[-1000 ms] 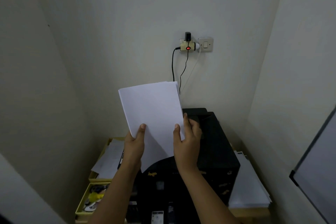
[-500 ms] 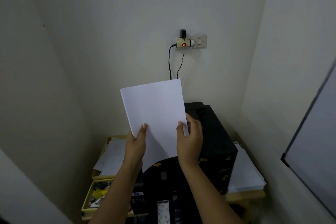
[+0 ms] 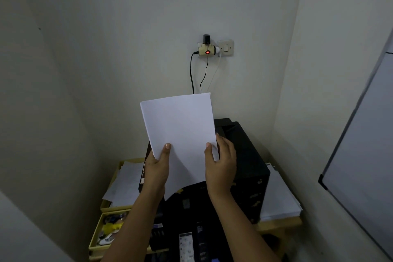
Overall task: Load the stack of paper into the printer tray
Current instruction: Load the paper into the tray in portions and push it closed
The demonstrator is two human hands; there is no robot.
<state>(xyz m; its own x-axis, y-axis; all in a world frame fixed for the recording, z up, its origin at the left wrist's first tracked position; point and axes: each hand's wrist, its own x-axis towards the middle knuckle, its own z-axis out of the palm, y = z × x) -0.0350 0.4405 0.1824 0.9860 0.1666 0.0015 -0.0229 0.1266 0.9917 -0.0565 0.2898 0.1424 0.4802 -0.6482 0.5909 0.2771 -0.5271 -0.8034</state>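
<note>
White paper stack (image 3: 180, 134) held up in the air above the black printer (image 3: 240, 168), tilted, top edge leaning toward the back wall. Gripped at its lower half by both hands: left hand (image 3: 156, 168) on the left edge, thumb pressed flat on the front sheet, other fingers hidden behind; right hand (image 3: 222, 165) on the right edge, thumb on the front, fingers curled round the back. Lower corner of the stack drooping down in front of the printer's top. Not touching the printer.

Left of the printer, yellow tray (image 3: 116, 176) with loose sheets; below that, a second yellow tray (image 3: 95, 232) with small mixed items. Right of the printer, another pile of white paper (image 3: 278, 198) lying flat on a wooden shelf. On the printer's front, a small label strip (image 3: 186, 244), writing too small to read. On the wall above the printer, plug adaptor (image 3: 207, 50) with a red light, cables hanging down, light switch (image 3: 226, 48) just beside. Far right of the printer, whiteboard (image 3: 361, 166) with dark frame.
</note>
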